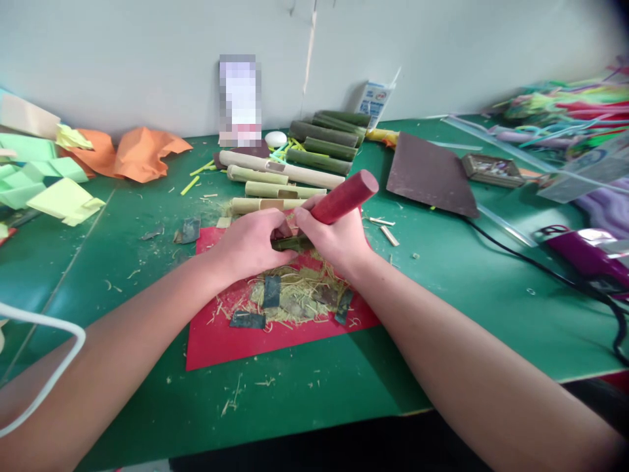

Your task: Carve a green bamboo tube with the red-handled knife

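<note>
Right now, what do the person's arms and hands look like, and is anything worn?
The left hand and right hand are ungloved, without watch or bracelet. The left forearm and right forearm show no sleeve. A white, curved band crosses before the left one; whether it is worn is unclear.

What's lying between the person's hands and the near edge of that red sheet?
In the head view, a heap of pale shavings lies there, with flat dark scraps on and around it, all on the red sheet.
</note>
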